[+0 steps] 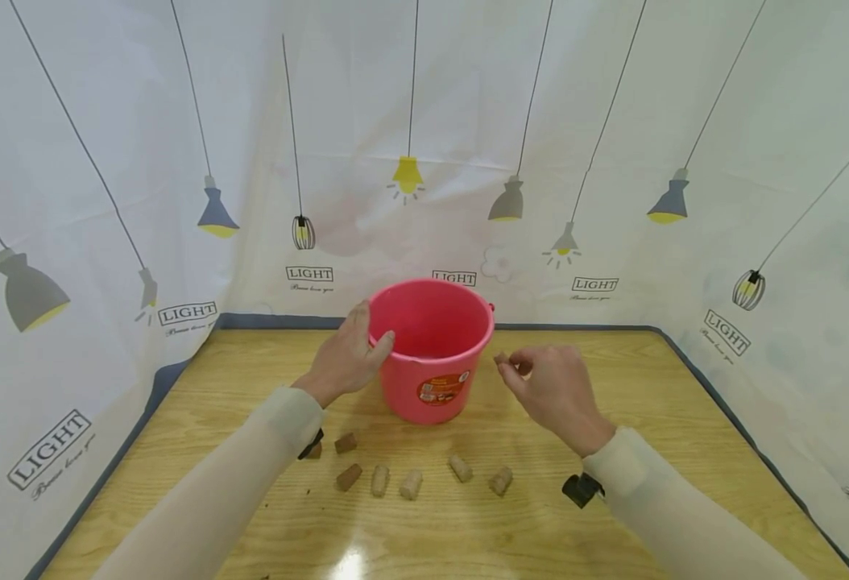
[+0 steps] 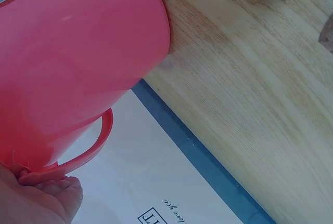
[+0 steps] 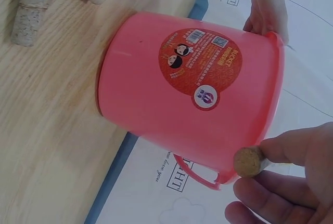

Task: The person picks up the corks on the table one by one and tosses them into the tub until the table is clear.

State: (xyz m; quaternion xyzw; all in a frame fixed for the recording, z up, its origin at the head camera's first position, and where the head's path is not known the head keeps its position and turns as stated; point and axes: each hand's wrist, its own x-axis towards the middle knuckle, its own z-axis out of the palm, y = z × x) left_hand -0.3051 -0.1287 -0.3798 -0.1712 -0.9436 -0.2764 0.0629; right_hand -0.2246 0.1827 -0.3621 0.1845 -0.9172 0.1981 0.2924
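A pink plastic bucket (image 1: 428,395) with a red label stands upright on the table. At its left rim is my left hand (image 1: 348,354), gripping it with the thumb over the edge and the fingers outside; in the left wrist view those fingers lie by the bucket's handle (image 2: 99,143). To the right of the bucket, my right hand (image 1: 551,391) pinches a small cork (image 3: 248,162) between thumb and fingers, near rim height. Several more corks lie in front of the bucket, among them a dark brown cork (image 1: 349,477) and a pale cork (image 1: 411,484).
The wood-grain table (image 1: 540,540) is bounded at the back and sides by a white cloth (image 1: 366,105) printed with hanging lamps. A dark blue band (image 1: 577,327) runs along the cloth's bottom. One dark brown cork (image 1: 313,452) is partly hidden by the left wrist.
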